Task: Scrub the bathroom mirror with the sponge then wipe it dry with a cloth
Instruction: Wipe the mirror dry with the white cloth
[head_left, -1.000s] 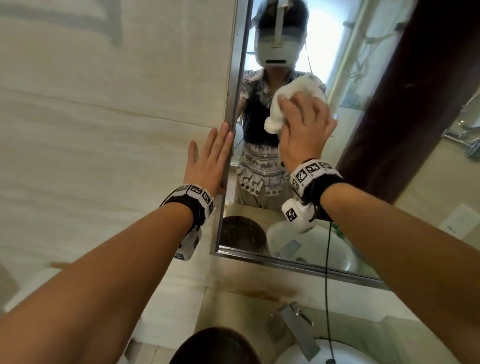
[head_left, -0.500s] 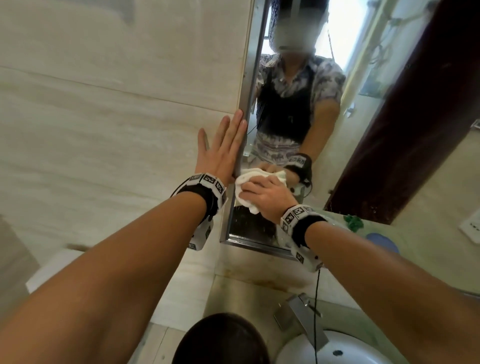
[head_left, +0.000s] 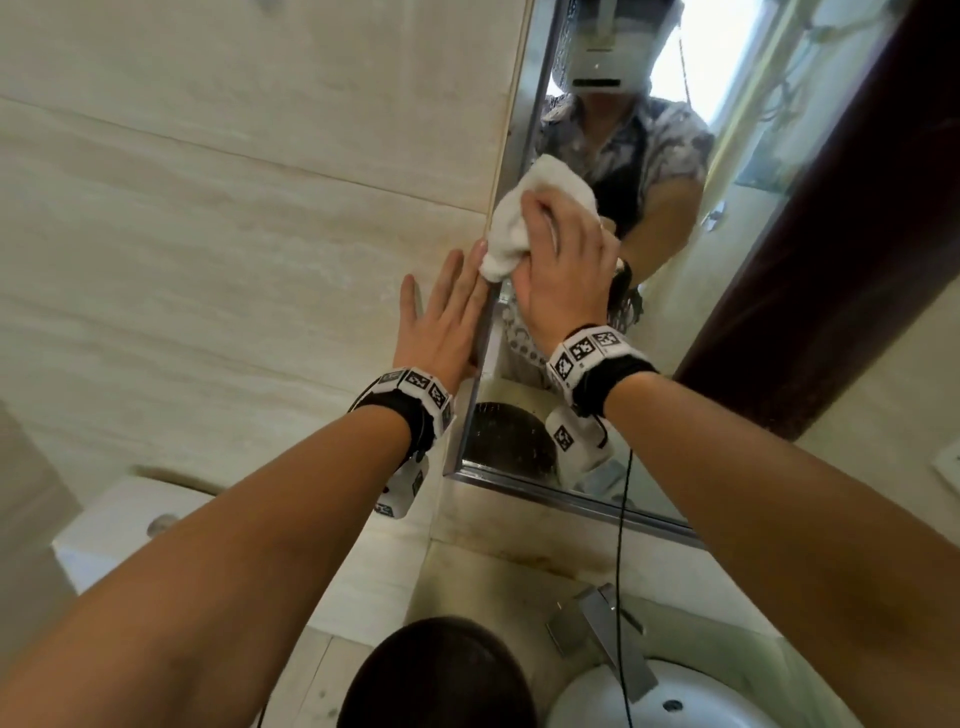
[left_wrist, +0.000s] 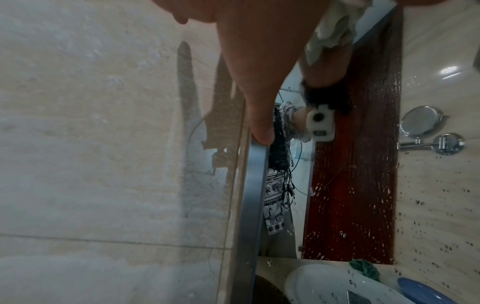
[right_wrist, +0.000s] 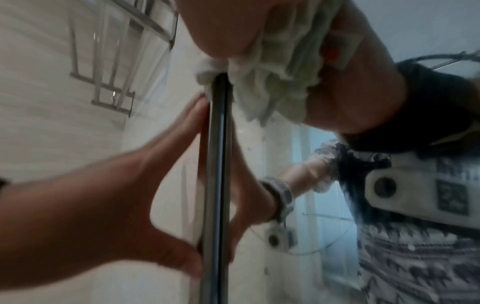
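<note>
Head view: we see the right hand (head_left: 563, 270) gripping a bunched white terry cloth (head_left: 524, 218), fingers curled over it, pressing it on the metal-framed bathroom mirror (head_left: 779, 260) at its left frame edge. Left hand (head_left: 441, 322) lies flat on the beige tiled wall (head_left: 208, 234), fingers straight, holding nothing, thumb against the frame. Left wrist view: droplets speckle the mirror glass; reflected there, a green sponge (left_wrist: 363, 269) lies on the table beside the white basin (left_wrist: 324, 286). Chrome tap (head_left: 602, 639) stands below the mirror. Right wrist view is blurred.
</note>
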